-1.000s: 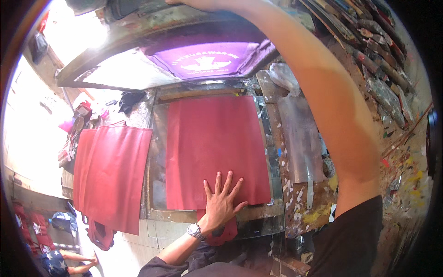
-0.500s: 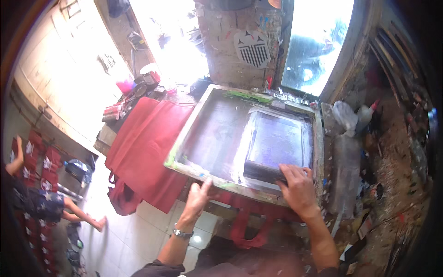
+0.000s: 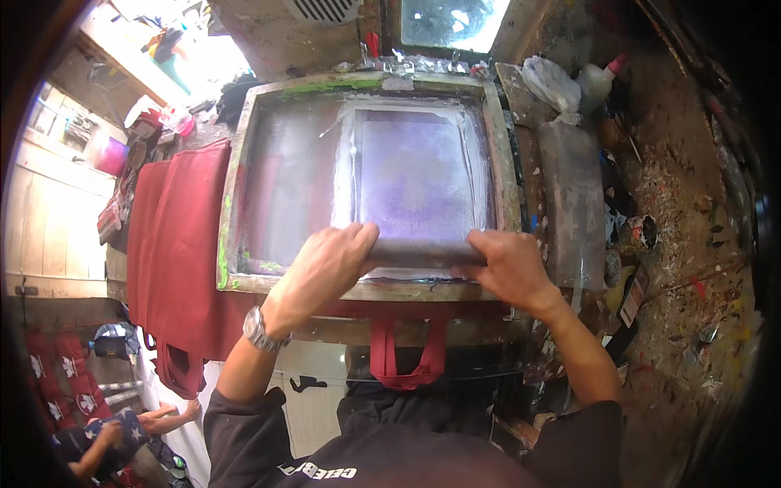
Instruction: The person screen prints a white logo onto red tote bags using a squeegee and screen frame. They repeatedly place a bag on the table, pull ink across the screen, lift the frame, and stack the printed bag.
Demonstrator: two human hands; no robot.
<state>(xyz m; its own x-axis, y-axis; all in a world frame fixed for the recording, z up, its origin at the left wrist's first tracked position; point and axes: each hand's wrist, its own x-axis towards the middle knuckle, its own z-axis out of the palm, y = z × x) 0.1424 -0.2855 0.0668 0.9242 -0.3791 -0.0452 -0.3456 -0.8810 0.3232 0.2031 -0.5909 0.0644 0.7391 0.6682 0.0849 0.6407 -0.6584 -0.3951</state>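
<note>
Left hand: fingers (image 3: 365, 235) are curling tightly around one end of a long, dark squeegee bar (image 3: 419, 253); the left hand (image 3: 325, 262) is holding that end, and a silver metal wristwatch (image 3: 255, 328) is circling the wrist.
Right hand: the right hand (image 3: 514, 267) is gripping the bar's other end, its fingers bending in and partly hiding one another.
Squeegee: it is lying crosswise between the two fists, near the frame's edge closest to the person.
Screen: a rectangular, pale, paint-stained frame (image 3: 506, 191) with green smears is lying flat in front of the person; its mesh is showing a whitish-bordered purple panel (image 3: 415, 167) on the right side and a greyer area on the left.
Red fabric: a red cloth bag handle (image 3: 411, 379) is hanging in a loop below the frame's near edge.
Left side: a pile of flat, dark-red cloth bags (image 3: 179, 236) is resting just beside the frame.
Right side: a long, grey, translucent sheet (image 3: 574, 203) is lying near the frame, with a crumpled, clear plastic bag (image 3: 553, 88) and a pale, red-tipped bottle (image 3: 597, 86) standing beyond it.
Lower left: another person in dark, star-patterned shorts (image 3: 124, 431) is staying near red bags with white prints (image 3: 73, 370).
</note>
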